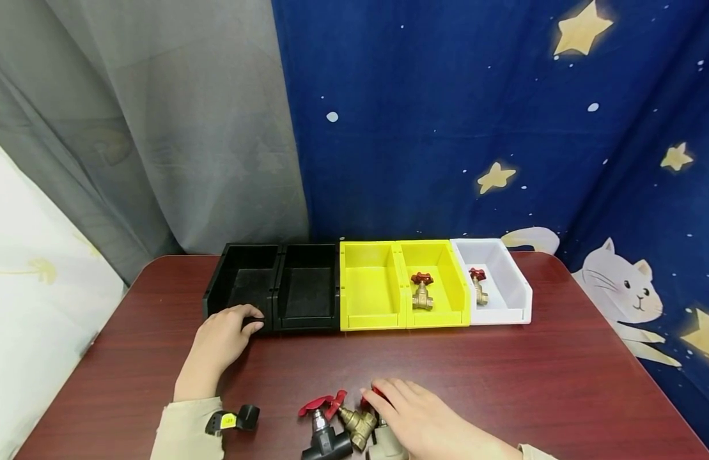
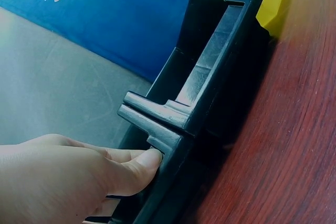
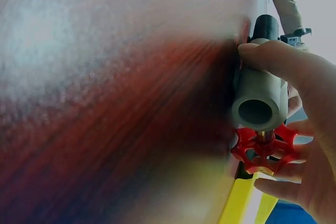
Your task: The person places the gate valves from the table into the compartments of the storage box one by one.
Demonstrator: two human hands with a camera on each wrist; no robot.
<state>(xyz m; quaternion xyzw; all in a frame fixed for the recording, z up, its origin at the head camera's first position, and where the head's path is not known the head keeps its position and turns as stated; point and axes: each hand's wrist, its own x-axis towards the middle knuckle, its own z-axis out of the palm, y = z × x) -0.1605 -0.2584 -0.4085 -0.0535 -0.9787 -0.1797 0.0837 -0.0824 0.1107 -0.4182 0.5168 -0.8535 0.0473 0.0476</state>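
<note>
At the left end of a row of bins, my left hand (image 1: 222,338) pinches the front rim of a black bin (image 2: 170,137), thumb outside and fingers inside. Near the front of the table my right hand (image 1: 414,409) holds a grey gate valve (image 3: 257,90). Its thumb lies on the grey body and its fingers curl about the red handwheel (image 3: 264,150). Just left of that valve lie a brass valve (image 1: 357,423) and a black-bodied valve (image 1: 327,442), both with red handles.
Beside the gripped bin stand another black bin (image 1: 307,291), two yellow bins (image 1: 368,281) and a white bin (image 1: 509,297). One brass valve (image 1: 422,297) lies in the right yellow bin, another brass valve (image 1: 481,294) in the white one. Curtains (image 1: 417,128) hang behind the table (image 1: 532,383).
</note>
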